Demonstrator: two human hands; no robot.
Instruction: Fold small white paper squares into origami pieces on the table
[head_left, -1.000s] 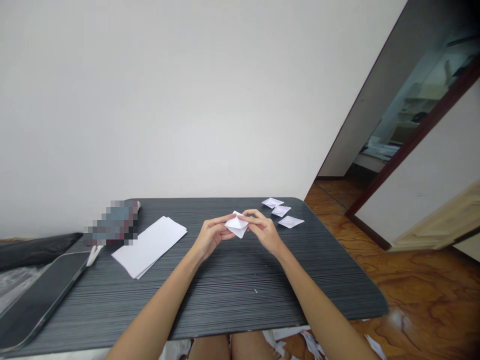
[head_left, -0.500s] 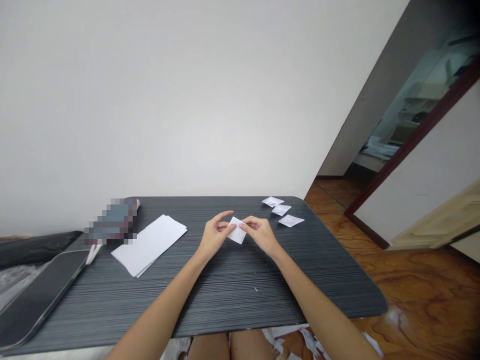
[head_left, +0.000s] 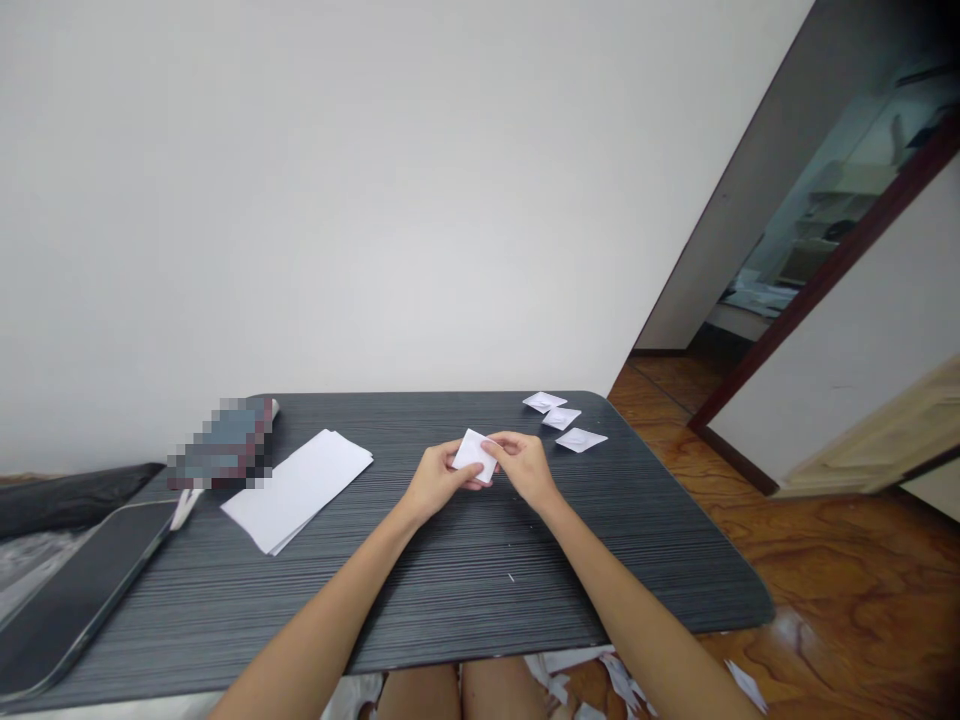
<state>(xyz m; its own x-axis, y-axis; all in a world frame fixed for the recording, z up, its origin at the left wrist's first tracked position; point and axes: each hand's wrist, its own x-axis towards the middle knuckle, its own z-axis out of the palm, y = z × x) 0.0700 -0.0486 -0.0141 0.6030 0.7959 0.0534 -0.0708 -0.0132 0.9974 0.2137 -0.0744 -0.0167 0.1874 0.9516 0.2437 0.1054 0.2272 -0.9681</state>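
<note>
A small folded piece of white paper [head_left: 472,450] is held above the middle of the table between both hands. My left hand [head_left: 442,477] grips its lower left part, thumb on top and fingers underneath. My right hand [head_left: 523,464] pinches the upper right edge, its thumb pressed on the face of the paper. Some of the fingers are hidden behind the paper. Off to the right lie three folded white paper pieces, the nearest a pointed diamond shape [head_left: 581,440].
A stack of white paper sheets [head_left: 300,490] lies on the dark table [head_left: 442,610] at left. Beyond it is a blurred-out object [head_left: 225,440], with a dark flat panel [head_left: 82,590] at the left edge. Paper scraps [head_left: 592,660] litter the floor below the front edge.
The folded paper has turned slightly between my hands. My left fingers, spread before, have closed under it, and the left thumb has slid lower. The other papers lie as before.
</note>
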